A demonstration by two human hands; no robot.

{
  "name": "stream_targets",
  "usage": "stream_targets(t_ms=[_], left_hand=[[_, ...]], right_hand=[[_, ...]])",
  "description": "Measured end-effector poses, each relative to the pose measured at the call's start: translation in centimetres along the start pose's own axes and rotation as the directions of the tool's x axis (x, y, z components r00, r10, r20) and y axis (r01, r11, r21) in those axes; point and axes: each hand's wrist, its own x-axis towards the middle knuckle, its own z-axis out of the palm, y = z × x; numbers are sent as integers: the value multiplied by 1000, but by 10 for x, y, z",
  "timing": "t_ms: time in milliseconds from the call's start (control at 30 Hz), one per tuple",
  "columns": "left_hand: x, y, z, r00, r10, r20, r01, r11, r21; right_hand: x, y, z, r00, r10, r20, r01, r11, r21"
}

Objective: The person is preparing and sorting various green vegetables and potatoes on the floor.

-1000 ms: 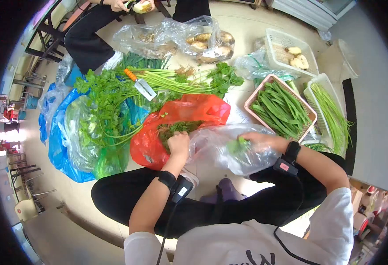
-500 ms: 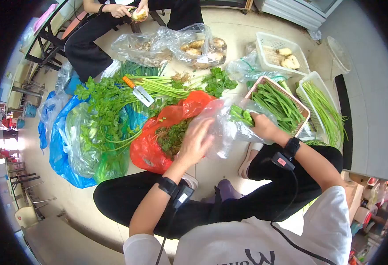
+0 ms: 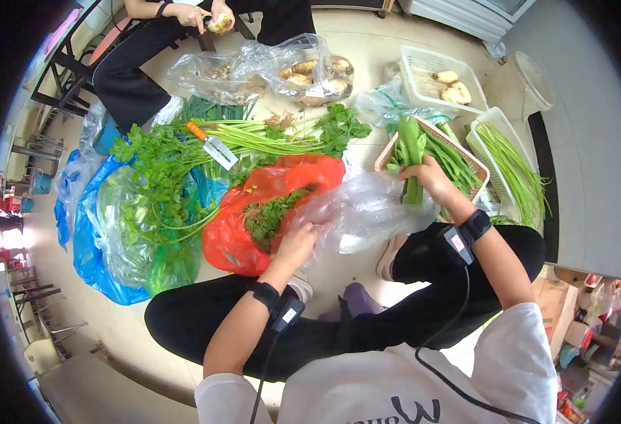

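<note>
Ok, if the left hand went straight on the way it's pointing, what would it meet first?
Most likely the clear plastic bag, which lies right at the left hand's fingers; depth is unclear, so they may already touch it.

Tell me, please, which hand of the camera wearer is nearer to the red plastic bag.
Left. The left hand is at the edge of the red plastic bag; the right hand is farther off, to the bag's right, holding green pods.

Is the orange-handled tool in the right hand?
No, the right hand holds green pods; the orange-handled tool lies on green stalks.
</note>
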Motion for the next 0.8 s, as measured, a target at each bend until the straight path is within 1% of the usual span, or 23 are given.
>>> stream_targets(t_ms=[33, 67, 133, 167, 200, 233, 267, 333, 367, 467, 500, 600, 633, 700, 800], left_hand=[[-4, 4, 4, 999, 28, 20, -27, 999, -24], [-5, 5, 7, 999, 11, 41, -11, 1000, -5], [-8, 19, -9, 996, -23, 87, 20, 999, 34], [-6, 24, -17, 999, -11, -31, 11, 1000, 18], [2, 27, -30, 989, 1, -146, 0, 1000, 4], [8, 30, -42, 965, 11, -261, -13, 1000, -8], [12, 35, -52, 952, -53, -300, 6, 987, -158], [17, 44, -69, 917, -200, -346, 26, 894, -447], [18, 48, -73, 868, -209, -451, -42, 873, -486], [12, 41, -79, 914, -71, -401, -103, 913, -395], [8, 45, -84, 940, -99, -326, -33, 926, -376], [6, 41, -74, 949, -164, -269, 73, 945, -319], [6, 38, -72, 966, -151, -208, 64, 925, -374], [8, 28, -60, 972, -129, -197, 50, 931, -362], [11, 21, -55, 979, -108, -173, 44, 940, -338]], right_hand=[[-5, -5, 4, 999, -54, -6, 54, 996, 77], [-7, -7, 8, 996, -77, 55, 73, 996, 59], [-13, -9, 17, 978, -114, 176, 111, 993, 29], [-19, -11, 24, 950, -78, 303, 57, 995, 79], [-21, -2, 34, 930, -68, 362, 49, 997, 61], [-28, 3, 45, 932, -46, 360, 44, 999, 14], [-34, 6, 57, 933, -26, 358, 40, 999, -34], [-43, 17, 75, 948, -68, 311, 164, 942, -293], [-39, 34, 83, 955, -68, 289, 205, 854, -478], [-39, 46, 98, 954, 45, 297, 124, 842, -525], [-37, 48, 99, 948, 39, 316, 136, 849, -511], [-33, 47, 96, 963, 34, 268, 123, 828, -547], [-31, 49, 95, 968, 26, 248, 116, 833, -540], [-26, 53, 92, 979, 14, 203, 98, 844, -528], [-24, 56, 90, 980, 29, 198, 79, 853, -516]])
